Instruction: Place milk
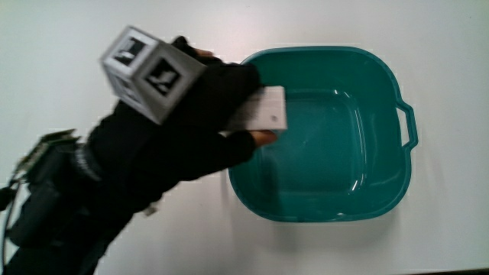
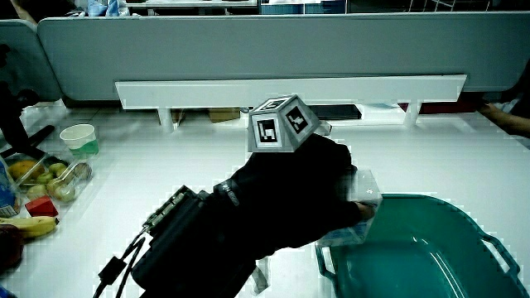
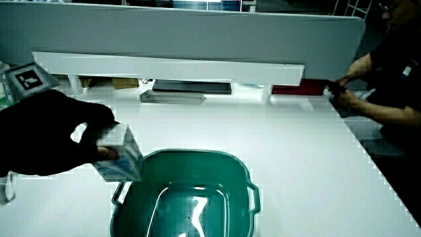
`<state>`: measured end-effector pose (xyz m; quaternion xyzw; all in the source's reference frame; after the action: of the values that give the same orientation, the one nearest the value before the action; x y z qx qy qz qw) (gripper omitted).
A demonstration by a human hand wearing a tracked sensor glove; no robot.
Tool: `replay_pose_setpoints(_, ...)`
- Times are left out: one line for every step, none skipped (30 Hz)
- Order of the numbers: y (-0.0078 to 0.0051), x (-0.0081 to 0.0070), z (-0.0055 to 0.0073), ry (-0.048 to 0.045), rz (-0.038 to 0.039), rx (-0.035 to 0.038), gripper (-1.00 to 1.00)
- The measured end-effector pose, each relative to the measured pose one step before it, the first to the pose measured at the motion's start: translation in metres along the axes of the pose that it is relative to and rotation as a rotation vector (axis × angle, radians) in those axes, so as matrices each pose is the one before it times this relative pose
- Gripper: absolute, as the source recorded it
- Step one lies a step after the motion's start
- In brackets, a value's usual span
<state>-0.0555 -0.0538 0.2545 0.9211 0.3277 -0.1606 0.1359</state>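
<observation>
A small white milk carton (image 1: 260, 108) is gripped in the black-gloved hand (image 1: 200, 121), which carries a patterned cube (image 1: 150, 71) on its back. Hand and carton hover over the rim of a teal plastic basin (image 1: 380, 200), with the carton's free end reaching in over the basin's hollow. In both side views the carton (image 2: 363, 189) (image 3: 121, 157) is held above the basin's rim (image 2: 480, 234) (image 3: 245, 172), clear of the basin floor. The basin holds nothing else.
A low grey partition (image 2: 290, 45) and a white shelf strip (image 2: 290, 89) run along the table's edge farthest from the person. A paper cup (image 2: 79, 137), a tray of fruit (image 2: 45, 177) and a banana (image 2: 29, 225) lie beside the forearm in a side view.
</observation>
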Motion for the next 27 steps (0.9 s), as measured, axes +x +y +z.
replay_pose_setpoints(0.0018,-0.0004,-0.00581,-0.03113,-0.00114,0.0003,0.0)
replay_pose_setpoints(0.0018,0.00205,-0.00255,0.02802,-0.02395,0.0018,0.0)
replay_pose_setpoints(0.00292,0.00161,-0.00634,-0.02538,0.00474,-0.0145,0.0)
replay_pose_setpoints(0.003,0.00147,-0.00633,-0.02538,0.00474,-0.0145,0.0)
replay_pose_setpoints(0.00308,0.00132,-0.00632,-0.02538,0.00474,-0.01451,0.0)
replay_pose_setpoints(0.00317,0.00118,-0.00631,-0.02538,0.00474,-0.01451,0.0)
replay_pose_setpoints(0.00326,0.00103,-0.00629,-0.02538,0.00474,-0.01451,0.0)
replay_pose_setpoints(0.00253,0.00181,-0.00284,-0.03722,-0.06748,0.01913,0.0)
replay_pose_setpoints(0.00101,0.00292,-0.00029,0.02896,0.02238,-0.01085,0.0)
replay_pose_setpoints(0.00277,0.00005,-0.00365,-0.00789,-0.02669,-0.01352,0.0)
replay_pose_setpoints(0.00122,0.00052,-0.00262,-0.01791,0.04989,-0.02103,0.0)
replay_pose_setpoints(0.00148,0.00141,-0.00094,0.01186,0.00109,-0.01621,0.0)
replay_pose_setpoints(0.00039,0.00205,0.00076,0.01327,0.01319,-0.01425,0.0)
replay_pose_setpoints(0.00071,0.00059,-0.00103,0.0046,0.01545,-0.01073,0.0)
replay_pose_setpoints(0.00057,0.00003,-0.00127,0.00079,0.00829,-0.00744,0.0)
replay_pose_setpoints(0.0016,-0.00197,-0.00375,-0.00748,0.00061,-0.00657,0.0)
replay_pose_setpoints(0.00192,-0.0019,-0.00367,-0.0044,-0.00141,-0.00546,0.0)
replay_pose_setpoints(0.001,-0.00072,-0.00205,0.00071,0.00444,-0.00676,0.0)
replay_pose_setpoints(0.00166,-0.0021,-0.00361,-0.00704,0.00366,-0.00615,0.0)
replay_pose_setpoints(0.00108,-0.00107,-0.00229,0.00241,0.00379,-0.00398,0.0)
replay_pose_setpoints(0.0013,-0.00179,-0.00278,-0.0025,0.0003,-0.00306,0.0)
replay_pose_setpoints(0.001,-0.00158,-0.002,-0.00257,0.00028,0.00114,0.0)
replay_pose_setpoints(0.00096,-0.00163,-0.00178,-0.00404,0.00725,-0.00654,0.0)
replay_pose_setpoints(0.00116,-0.00177,-0.00173,-0.00499,0.00358,-0.00426,0.0)
replay_pose_setpoints(0.00113,-0.00162,-0.00164,-0.00681,0.00056,-0.00445,0.0)
replay_pose_setpoints(0.00077,-0.00109,-0.00105,-0.00225,0.00302,-0.00383,0.0)
replay_pose_setpoints(0.00051,-0.00094,-0.00081,0.002,0.00316,-0.00111,0.0)
